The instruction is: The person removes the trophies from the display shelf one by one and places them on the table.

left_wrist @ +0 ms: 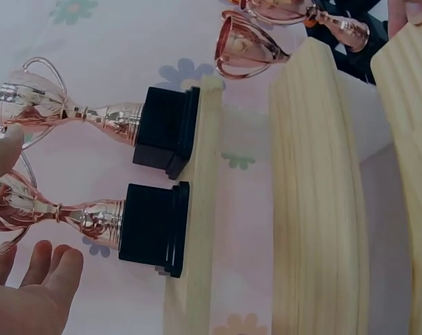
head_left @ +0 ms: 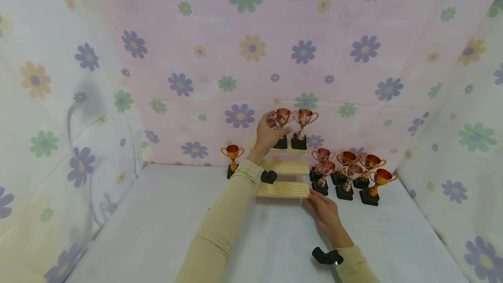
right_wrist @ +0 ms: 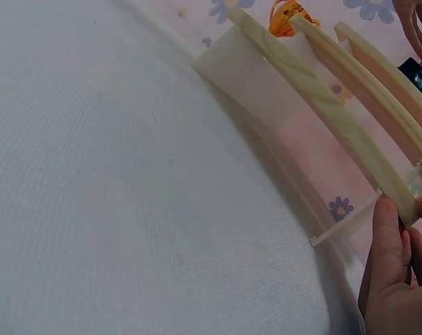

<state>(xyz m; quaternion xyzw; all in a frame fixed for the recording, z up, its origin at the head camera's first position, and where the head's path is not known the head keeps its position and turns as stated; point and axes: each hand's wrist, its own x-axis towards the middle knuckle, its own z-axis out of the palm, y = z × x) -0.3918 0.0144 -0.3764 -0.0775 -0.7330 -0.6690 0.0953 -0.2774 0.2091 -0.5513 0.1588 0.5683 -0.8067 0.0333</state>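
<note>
A three-tier wooden display stand point(head_left: 284, 190) with pale plank steps stands in the middle. Two rose-gold trophies with black bases are on its top step. My left hand point(head_left: 270, 132) holds the left trophy point(head_left: 280, 143) by its cup, thumb on one side and fingers on the other. Beside it is the second trophy point(left_wrist: 162, 129), upright and close to the thumb. Low on the right, my right hand point(head_left: 325, 209) pinches the end of the bottom step point(right_wrist: 350, 143), thumb above and fingers beneath.
A gold trophy point(head_left: 232, 152) stands left of the stand. Several gold and rose-gold trophies point(head_left: 353, 171) are grouped on the right, near the stand. A white cloth point(head_left: 165, 217) covers the table, and flower-patterned fabric point(head_left: 204, 21) hangs behind and at the sides.
</note>
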